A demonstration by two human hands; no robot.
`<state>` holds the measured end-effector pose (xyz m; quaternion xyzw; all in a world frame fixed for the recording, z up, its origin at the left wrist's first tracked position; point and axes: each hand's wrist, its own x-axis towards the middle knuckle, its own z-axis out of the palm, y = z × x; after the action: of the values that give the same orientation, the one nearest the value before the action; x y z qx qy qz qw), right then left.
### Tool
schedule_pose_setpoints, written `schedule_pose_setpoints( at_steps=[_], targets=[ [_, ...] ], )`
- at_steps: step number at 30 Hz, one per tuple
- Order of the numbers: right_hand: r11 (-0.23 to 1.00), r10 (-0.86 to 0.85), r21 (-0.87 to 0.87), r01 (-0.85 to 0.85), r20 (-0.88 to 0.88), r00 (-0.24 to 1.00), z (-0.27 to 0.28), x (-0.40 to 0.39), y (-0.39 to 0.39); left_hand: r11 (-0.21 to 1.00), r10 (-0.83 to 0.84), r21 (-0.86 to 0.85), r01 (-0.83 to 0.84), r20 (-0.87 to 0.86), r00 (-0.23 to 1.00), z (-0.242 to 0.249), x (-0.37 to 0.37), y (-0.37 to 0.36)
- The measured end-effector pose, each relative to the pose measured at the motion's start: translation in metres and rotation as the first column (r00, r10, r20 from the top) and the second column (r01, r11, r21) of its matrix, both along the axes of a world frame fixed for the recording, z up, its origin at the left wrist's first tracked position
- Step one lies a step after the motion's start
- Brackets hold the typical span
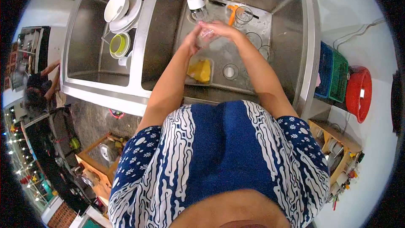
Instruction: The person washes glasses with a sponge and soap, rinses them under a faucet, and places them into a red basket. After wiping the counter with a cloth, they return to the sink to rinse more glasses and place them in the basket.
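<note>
My left hand [192, 41] and my right hand [221, 30] meet under the faucet head [196, 5] in the right sink basin. Their fingers curl toward each other around a shiny, see-through patch. Water and blur hide whether this is a clear glass or only running water. Close to my right hand lie a drinking glass [244, 15] and an orange-handled utensil [231, 16]. Further clear glasses [254, 40] stand below my right wrist. A yellow cloth or sponge [200, 71] sits nearer to me, beside another glass [230, 72].
The left basin holds white plates [131, 13] and a green bowl [117, 44]. A metal divider [145, 29] separates the basins. At right are a green basket [338, 76] and a red basin [358, 95]. Another person [40, 86] is at far left.
</note>
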<state>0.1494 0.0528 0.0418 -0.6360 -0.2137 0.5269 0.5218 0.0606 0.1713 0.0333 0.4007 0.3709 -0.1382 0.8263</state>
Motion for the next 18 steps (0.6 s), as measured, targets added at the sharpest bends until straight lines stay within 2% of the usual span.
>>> schedule_pose_setpoints(
  at_steps=[1,2,3,4,5,6,8,9,10,11,12,13,14,15,16,17,18],
  targets=[
    [0.99,-0.019,0.134,0.04,-0.155,0.988,-0.013,-0.005,0.004,0.974,0.015,0.224,-0.026,0.052,0.999,-0.016,0.004,0.005],
    [0.99,-0.018,0.133,0.039,-0.155,0.988,-0.014,-0.008,0.003,0.898,0.018,0.436,-0.063,0.108,0.994,-0.014,0.005,0.003],
    [0.972,-0.048,0.201,0.123,-0.34,0.939,-0.014,-0.011,0.002,0.898,0.02,0.436,-0.066,0.108,0.994,-0.01,0.004,0.005],
    [0.942,-0.059,0.254,0.218,-0.514,0.856,-0.014,-0.013,0.002,0.877,-0.081,0.481,-0.001,0.15,0.985,-0.005,0.003,0.009],
    [0.942,-0.059,0.255,0.219,-0.517,0.854,-0.015,-0.016,0.001,0.847,-0.184,0.527,0.063,0.18,0.966,0.002,0.001,0.01],
    [0.941,-0.095,0.231,0.245,-0.517,0.851,-0.015,-0.018,0.0,0.845,-0.188,0.53,0.067,0.178,0.966,-0.005,0.003,0.013],
    [0.939,-0.132,0.207,0.273,-0.516,0.846,-0.022,-0.015,0.004,0.913,-0.087,0.407,-0.021,0.243,0.966,-0.024,0.006,0.019],
    [0.968,-0.155,0.153,0.201,-0.27,0.95,-0.03,-0.011,0.01,0.914,-0.086,0.406,-0.02,0.24,0.967,-0.024,0.005,0.017],
    [0.986,-0.144,0.08,0.144,-0.003,0.99,-0.038,-0.007,0.015,0.957,-0.01,0.284,-0.068,0.265,0.964,-0.024,0.004,0.014],
    [0.986,-0.145,0.08,0.145,-0.001,0.989,-0.034,-0.01,0.016,0.981,0.069,0.156,-0.117,0.283,0.957,-0.018,0.003,0.01],
    [0.979,-0.03,0.203,0.0,0.145,0.989,-0.03,-0.013,0.016,0.981,0.068,0.155,-0.116,0.286,0.956,-0.011,0.001,0.008],
    [0.941,0.066,0.299,-0.159,0.299,0.952,-0.026,-0.015,0.014,0.999,0.042,0.016,-0.045,0.181,0.983,-0.004,-0.003,0.007],
    [0.941,0.067,0.297,-0.16,0.3,0.952,-0.017,-0.016,0.011,0.991,-0.001,-0.13,0.011,0.079,0.997,0.002,-0.005,0.005],
    [0.961,0.182,0.091,-0.259,0.496,0.849,-0.005,-0.016,0.008,0.991,-0.001,-0.13,0.011,0.081,0.997,-0.001,-0.004,0.008],
    [0.943,0.316,-0.13,-0.306,0.64,0.7,0.002,-0.015,0.007,0.984,-0.069,-0.163,0.068,-0.002,0.998,-0.007,-0.003,0.011],
    [0.943,0.316,-0.13,-0.306,0.642,0.699,0.003,-0.014,0.007,0.972,-0.137,-0.201,0.119,-0.08,0.987,-0.008,-0.002,0.013],
    [0.963,0.27,-0.165,-0.214,0.64,0.719,0.004,-0.012,0.008,0.973,-0.135,-0.199,0.117,-0.077,0.988,-0.009,0.0,0.011]
  ],
)
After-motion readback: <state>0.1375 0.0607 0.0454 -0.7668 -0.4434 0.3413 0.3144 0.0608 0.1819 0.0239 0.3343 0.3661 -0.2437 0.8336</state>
